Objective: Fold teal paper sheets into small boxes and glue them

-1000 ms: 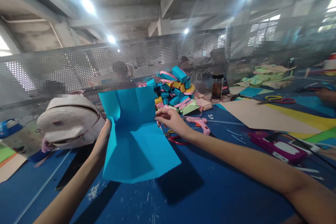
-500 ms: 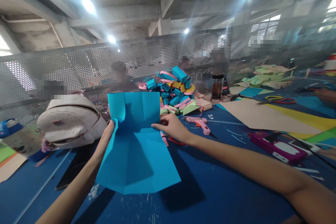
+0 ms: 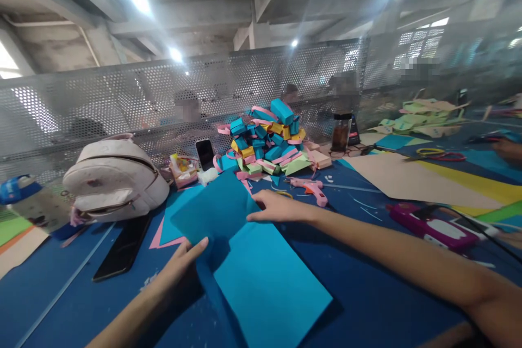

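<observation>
A creased sheet of blue paper (image 3: 277,283) is held between both hands, its far part bent up and its near part sloping toward me. My left hand (image 3: 190,255) grips the left edge at the fold, thumb on top and fingers hidden beneath. At the right edge, my right hand (image 3: 275,207) pinches the paper near the same fold. More flat blue sheets (image 3: 175,217) lie on a pink one behind the left hand. Just beyond my right hand is a pink glue gun (image 3: 312,189).
A heap of blue, yellow and pink paper pieces (image 3: 265,141) stands at the back. On the left are a white backpack (image 3: 118,179), a black phone (image 3: 122,250) and a bottle (image 3: 38,206). Rightward lie a purple power strip (image 3: 432,228), scissors (image 3: 438,155) and beige card (image 3: 416,179).
The blue paper has turned and lowered, its near part swinging to the right. My left hand has moved right and down, uncovering the flat sheets and a small phone behind.
</observation>
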A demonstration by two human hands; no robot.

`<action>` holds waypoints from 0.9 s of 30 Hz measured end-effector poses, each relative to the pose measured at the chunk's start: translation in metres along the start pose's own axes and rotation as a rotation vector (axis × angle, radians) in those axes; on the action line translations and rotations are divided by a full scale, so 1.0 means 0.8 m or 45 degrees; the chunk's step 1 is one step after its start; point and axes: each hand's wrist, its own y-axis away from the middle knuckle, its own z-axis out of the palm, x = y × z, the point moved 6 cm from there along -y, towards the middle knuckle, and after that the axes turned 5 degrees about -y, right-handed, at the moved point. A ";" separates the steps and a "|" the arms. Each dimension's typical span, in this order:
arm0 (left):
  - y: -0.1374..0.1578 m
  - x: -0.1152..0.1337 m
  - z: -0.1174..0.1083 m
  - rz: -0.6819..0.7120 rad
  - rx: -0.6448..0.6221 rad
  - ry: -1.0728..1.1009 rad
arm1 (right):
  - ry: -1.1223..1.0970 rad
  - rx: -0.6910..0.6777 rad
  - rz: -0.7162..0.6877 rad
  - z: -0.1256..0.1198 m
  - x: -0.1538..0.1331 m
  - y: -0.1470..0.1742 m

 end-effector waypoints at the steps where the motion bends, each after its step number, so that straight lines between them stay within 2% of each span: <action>1: 0.005 -0.013 0.007 -0.151 -0.023 0.109 | 0.012 -0.005 0.013 0.006 0.002 0.002; 3: 0.011 -0.020 0.021 -0.242 -0.050 0.251 | 0.039 0.005 0.044 0.015 0.006 0.006; 8: 0.002 -0.012 0.041 -0.171 -0.156 0.440 | 0.091 0.047 0.112 0.027 0.018 0.010; 12: -0.008 -0.012 0.038 -0.152 -0.111 0.437 | 0.100 0.067 0.148 0.032 0.027 0.011; 18: -0.013 -0.016 0.027 -0.158 0.059 0.458 | 0.056 0.096 0.135 0.044 0.035 0.010; 27: -0.016 -0.034 0.007 -0.217 0.101 0.425 | -0.083 0.044 0.037 0.066 0.031 0.010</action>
